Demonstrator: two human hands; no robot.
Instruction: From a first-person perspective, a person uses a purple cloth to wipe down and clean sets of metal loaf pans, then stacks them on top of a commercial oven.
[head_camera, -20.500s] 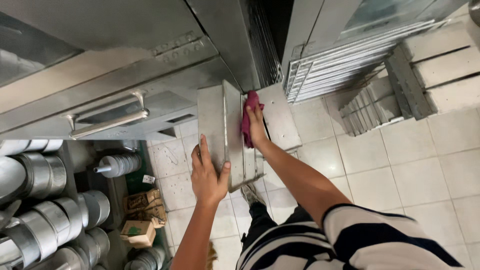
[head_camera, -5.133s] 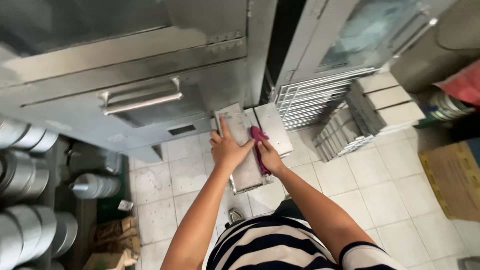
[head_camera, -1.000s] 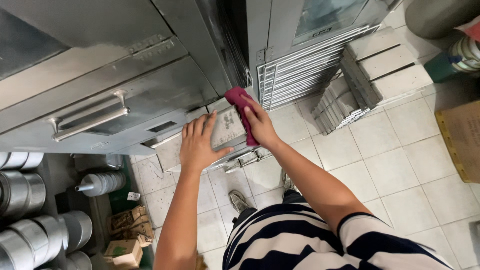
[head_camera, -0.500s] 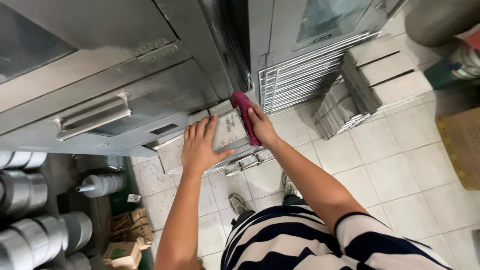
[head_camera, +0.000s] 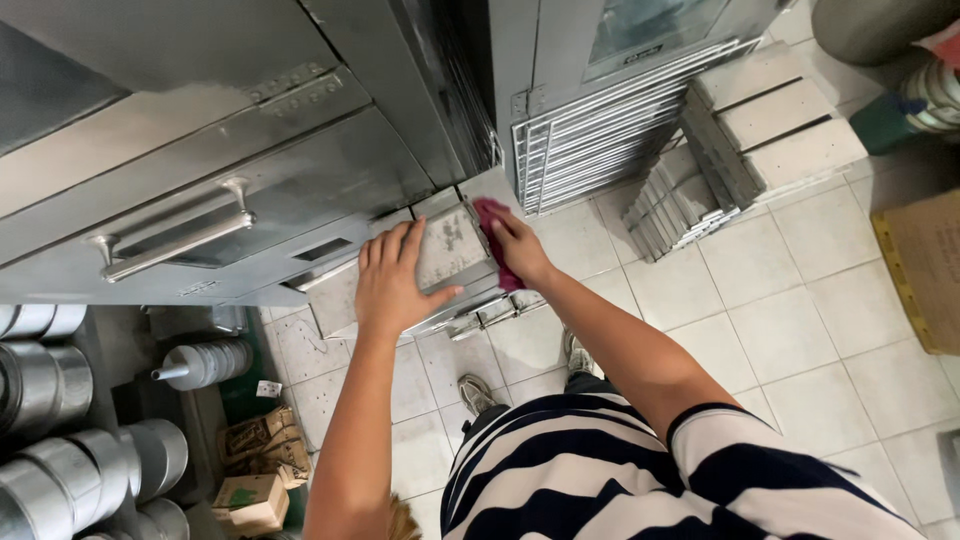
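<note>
My left hand (head_camera: 392, 285) lies flat, fingers released, bracing the metal pan (head_camera: 452, 250); my right hand (head_camera: 517, 248), clenched on the red cloth (head_camera: 492, 215), has slid down slightly, wiping ongoing.

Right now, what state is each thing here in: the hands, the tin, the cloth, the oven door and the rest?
left hand: flat on the metal tin, fingers spread
right hand: gripping the red cloth
metal tin: held up, being wiped
red cloth: bunched, pressed to the tin's edge
oven door: closed
stacked trays: piled on the floor
</note>
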